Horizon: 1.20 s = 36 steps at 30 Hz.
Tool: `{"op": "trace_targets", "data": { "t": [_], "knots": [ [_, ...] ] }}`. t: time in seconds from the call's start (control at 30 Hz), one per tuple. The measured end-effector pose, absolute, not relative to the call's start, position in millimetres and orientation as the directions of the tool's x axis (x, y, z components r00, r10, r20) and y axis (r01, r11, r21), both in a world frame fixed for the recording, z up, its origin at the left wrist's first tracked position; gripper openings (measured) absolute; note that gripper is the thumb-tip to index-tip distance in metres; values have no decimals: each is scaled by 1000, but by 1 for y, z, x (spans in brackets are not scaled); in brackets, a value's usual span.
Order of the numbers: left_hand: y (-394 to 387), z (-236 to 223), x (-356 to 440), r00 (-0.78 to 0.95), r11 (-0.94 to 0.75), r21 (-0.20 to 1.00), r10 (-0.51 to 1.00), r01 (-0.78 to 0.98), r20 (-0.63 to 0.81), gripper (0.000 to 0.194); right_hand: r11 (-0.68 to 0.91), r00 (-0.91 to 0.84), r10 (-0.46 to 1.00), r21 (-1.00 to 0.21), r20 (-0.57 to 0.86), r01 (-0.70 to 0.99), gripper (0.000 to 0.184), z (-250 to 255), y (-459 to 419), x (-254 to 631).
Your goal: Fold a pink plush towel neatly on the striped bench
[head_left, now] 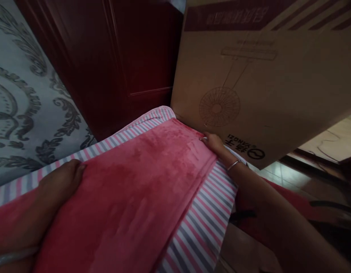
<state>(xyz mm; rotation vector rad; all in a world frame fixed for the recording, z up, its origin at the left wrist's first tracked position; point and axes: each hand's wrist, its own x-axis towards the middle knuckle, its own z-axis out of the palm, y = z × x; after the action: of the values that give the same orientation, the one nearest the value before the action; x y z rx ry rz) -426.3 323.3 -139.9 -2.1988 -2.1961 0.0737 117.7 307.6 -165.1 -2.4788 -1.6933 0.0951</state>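
Note:
A red plush cloth (130, 178) lies spread over a striped pink, grey and white cloth (200, 220), whose stripes show along both sides. Streaks and smudges mark the plush pile. My left hand (63, 176) is closed at the left edge of the red cloth, its fingers curled under and partly hidden. At the far right corner, my right hand (213, 144) pinches the red cloth's edge between thumb and fingers. Layered folds run down the right side of the red cloth, near my right forearm.
A large cardboard box (263, 91) printed with a fan stands beyond my right hand. Dark red wooden panelling (147, 49) rises behind the cloths, and patterned wallpaper (24, 87) is on the left. Tiled floor (280, 174) shows at right.

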Motion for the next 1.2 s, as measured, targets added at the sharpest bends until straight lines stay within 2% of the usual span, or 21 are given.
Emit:
{"op": "trace_targets", "data": {
  "t": [0.23, 0.3, 0.4, 0.47, 0.57, 0.67, 0.83, 0.93, 1.07, 1.13, 1.2],
  "knots": [
    [321, -139, -427, -10, 9, -19, 1000, 1000, -25, 57, -383, 387, 920, -76, 55, 921, 48, -161, 295, 100],
    [320, -140, -427, 4, -4, -32, 1000, 999, -27, 56, -308, 310, 941, -33, 136, 951, 57, -162, 287, 91],
    [319, -141, -428, 19, -18, -51, 1000, 999, 15, 53, -96, 90, 972, 19, 218, 995, 65, -179, 271, 77],
    [318, -142, -428, 24, -21, -56, 999, 998, 40, 51, -31, 35, 989, -27, 143, 999, 64, -194, 262, 72],
    [315, -141, -426, 64, -57, -73, 994, 996, 89, 49, -47, 59, 995, -134, 85, 990, 63, -206, 256, 72],
    [312, -138, -422, 102, -82, -122, 980, 989, 173, 47, -58, 91, 984, -210, 151, 976, 60, -203, 255, 73],
    [295, -121, -409, 186, -147, -265, 974, 953, 128, 46, -89, 155, 959, -267, 237, 960, 51, -195, 237, 65],
    [262, -118, -388, 352, -323, -186, 925, 928, 147, 44, -101, 161, 963, -265, 216, 959, 50, -196, 211, 61],
    [192, -141, -351, 656, -658, 61, 753, 751, 44, 53, -224, 260, 956, -235, 137, 946, 50, -192, 183, 59],
    [157, -157, -337, 718, -709, 129, 695, 693, -34, 58, -278, 308, 945, -226, 112, 934, 50, -187, 176, 49],
    [129, -169, -329, 724, -711, 160, 689, 684, -34, 59, -268, 303, 941, -217, 149, 939, 52, -182, 172, 27]
  ]
}}
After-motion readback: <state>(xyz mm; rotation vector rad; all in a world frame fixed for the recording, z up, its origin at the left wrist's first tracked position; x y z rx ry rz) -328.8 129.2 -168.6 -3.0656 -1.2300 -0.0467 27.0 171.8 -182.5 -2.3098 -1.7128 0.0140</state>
